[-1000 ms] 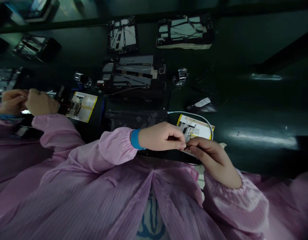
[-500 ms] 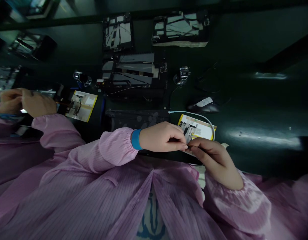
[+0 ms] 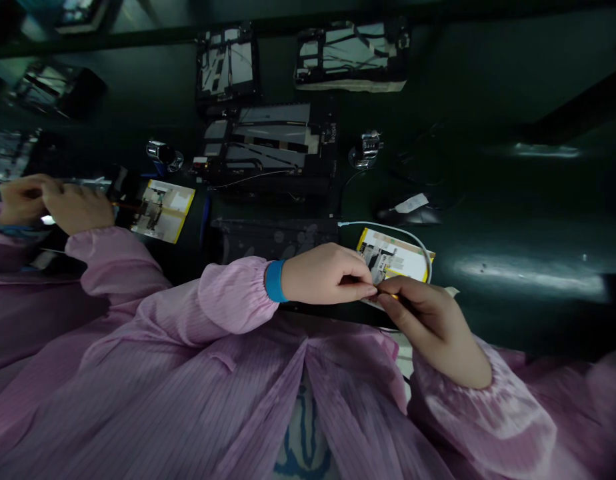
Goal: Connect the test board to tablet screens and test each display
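My left hand [image 3: 331, 275], with a blue wristband [image 3: 275, 281] behind it, is closed in a pinch at the fingertips. My right hand [image 3: 435, 323] meets it from the right, thumb and forefinger closed on a small orange-brown strip [image 3: 388, 292] that is mostly hidden by the fingers. Whether the left fingertips also grip this strip is too small to see. Just beyond both hands lies a white flat pack with yellow edges [image 3: 413, 262], dark electronic parts on its left side. A pale cable [image 3: 388, 227] curves round its far side.
An opened device [image 3: 273, 143] with grey panels lies ahead, a dark panel [image 3: 278, 238] nearer. Two stacks of similar units [image 3: 231, 63] [image 3: 353, 57] stand behind. Shiny metal fixtures [image 3: 367, 150] [image 3: 163, 155] flank the device. At left, a co-worker's hands [image 3: 78, 208] work beside another yellow-edged pack [image 3: 164, 210].
My right hand has shifted slightly down and right, and more of the orange-brown strip shows at its fingertips. My left hand has barely moved. The stacks at the back appear slightly further left.
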`<state>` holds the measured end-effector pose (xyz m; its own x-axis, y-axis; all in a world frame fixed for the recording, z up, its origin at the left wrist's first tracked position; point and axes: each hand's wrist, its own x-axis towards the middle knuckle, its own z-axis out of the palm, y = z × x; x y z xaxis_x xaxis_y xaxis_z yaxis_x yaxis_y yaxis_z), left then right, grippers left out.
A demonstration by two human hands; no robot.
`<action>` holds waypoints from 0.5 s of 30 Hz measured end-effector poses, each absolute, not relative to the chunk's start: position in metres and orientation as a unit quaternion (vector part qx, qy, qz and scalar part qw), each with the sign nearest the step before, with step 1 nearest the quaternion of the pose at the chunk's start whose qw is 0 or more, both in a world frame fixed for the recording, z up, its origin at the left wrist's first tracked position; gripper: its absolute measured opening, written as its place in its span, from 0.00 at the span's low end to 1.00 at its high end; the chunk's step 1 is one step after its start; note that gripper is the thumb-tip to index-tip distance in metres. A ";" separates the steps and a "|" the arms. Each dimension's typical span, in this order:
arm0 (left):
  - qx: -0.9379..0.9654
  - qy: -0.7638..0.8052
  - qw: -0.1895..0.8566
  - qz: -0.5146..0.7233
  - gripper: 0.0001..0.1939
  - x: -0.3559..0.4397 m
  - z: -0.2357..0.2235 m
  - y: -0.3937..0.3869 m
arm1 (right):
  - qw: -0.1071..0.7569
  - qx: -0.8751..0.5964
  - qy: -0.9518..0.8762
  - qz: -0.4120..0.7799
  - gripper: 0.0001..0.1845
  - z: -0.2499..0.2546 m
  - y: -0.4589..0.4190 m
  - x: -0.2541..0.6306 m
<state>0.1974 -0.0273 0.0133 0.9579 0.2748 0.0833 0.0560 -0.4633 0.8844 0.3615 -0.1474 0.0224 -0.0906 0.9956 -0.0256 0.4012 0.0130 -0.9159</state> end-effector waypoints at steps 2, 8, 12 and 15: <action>0.860 0.083 0.489 0.119 0.09 0.197 0.012 -0.027 | 0.355 -0.572 -0.618 0.406 0.07 0.024 -0.147 0.362; 0.909 0.055 0.397 0.112 0.11 0.197 0.010 -0.027 | 0.357 -0.558 -0.653 0.367 0.06 0.024 -0.148 0.365; 0.921 0.046 0.365 0.126 0.11 0.196 0.009 -0.029 | 0.349 -0.567 -0.673 0.323 0.07 0.023 -0.151 0.366; 0.924 0.040 0.350 0.151 0.11 0.195 0.007 -0.030 | 0.330 -0.576 -0.692 0.284 0.08 0.022 -0.153 0.365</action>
